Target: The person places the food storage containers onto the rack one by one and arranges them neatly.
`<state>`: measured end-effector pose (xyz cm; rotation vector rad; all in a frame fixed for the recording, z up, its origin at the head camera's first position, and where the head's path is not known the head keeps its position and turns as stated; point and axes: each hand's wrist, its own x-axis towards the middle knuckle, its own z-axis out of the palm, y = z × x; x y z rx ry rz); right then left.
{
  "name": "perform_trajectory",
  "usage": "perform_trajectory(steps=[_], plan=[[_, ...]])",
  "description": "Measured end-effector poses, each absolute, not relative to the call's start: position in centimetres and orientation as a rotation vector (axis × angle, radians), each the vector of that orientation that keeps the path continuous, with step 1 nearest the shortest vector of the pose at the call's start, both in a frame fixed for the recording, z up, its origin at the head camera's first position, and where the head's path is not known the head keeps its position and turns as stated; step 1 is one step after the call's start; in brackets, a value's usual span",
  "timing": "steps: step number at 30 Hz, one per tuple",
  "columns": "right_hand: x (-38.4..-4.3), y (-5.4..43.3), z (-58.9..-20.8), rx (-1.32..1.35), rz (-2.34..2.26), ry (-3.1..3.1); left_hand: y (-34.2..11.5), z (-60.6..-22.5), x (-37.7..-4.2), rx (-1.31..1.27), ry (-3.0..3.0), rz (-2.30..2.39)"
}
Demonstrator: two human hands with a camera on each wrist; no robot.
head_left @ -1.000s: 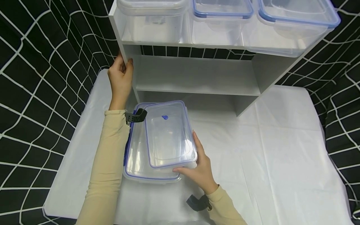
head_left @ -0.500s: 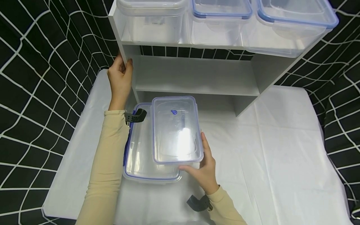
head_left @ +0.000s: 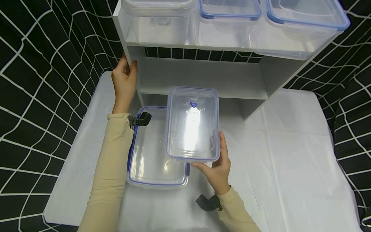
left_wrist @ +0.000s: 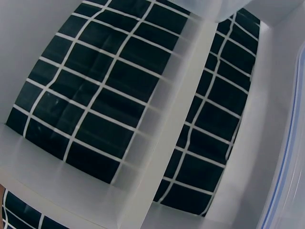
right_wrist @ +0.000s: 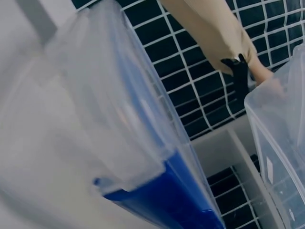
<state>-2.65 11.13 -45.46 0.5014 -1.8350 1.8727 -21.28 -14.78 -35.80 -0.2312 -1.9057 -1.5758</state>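
Note:
With fingers on its outer side and thumb in front, my left hand [head_left: 124, 83] grips the left side panel [head_left: 119, 27] of a white shelf unit. My right hand [head_left: 216, 174] holds a clear lidded food container [head_left: 182, 129] by its near right corner, thumb at the near edge and fingers along the right side. This container has a blue seal line and a small blue vent plug [head_left: 193, 104]. It overlaps a larger clear food container [head_left: 153, 169] with blue side clips, lying on the white table. The right wrist view shows a blue clip [right_wrist: 167, 195] close up, blurred.
Clear containers stand on the unit's top: one with a clear lid [head_left: 159, 29], two with blue-rimmed lids, [head_left: 229, 16] in the middle and at the right. The middle shelf [head_left: 200, 77] faces the held container. White tablecloth [head_left: 304, 167] spreads right; black grid cloth [head_left: 34, 112] hangs around.
My right hand has moved the smaller container up from the larger one, rightward and toward the shelf unit, turning it straighter. The left hand has stayed on the side panel.

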Motion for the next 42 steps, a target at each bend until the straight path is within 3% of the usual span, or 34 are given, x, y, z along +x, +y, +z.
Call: perform_trajectory(steps=[42], plan=[[-11.4, 11.0, -42.2, 0.503, 1.906, -1.843, -14.7, -35.9, -21.4, -0.247, -1.868, -1.624]])
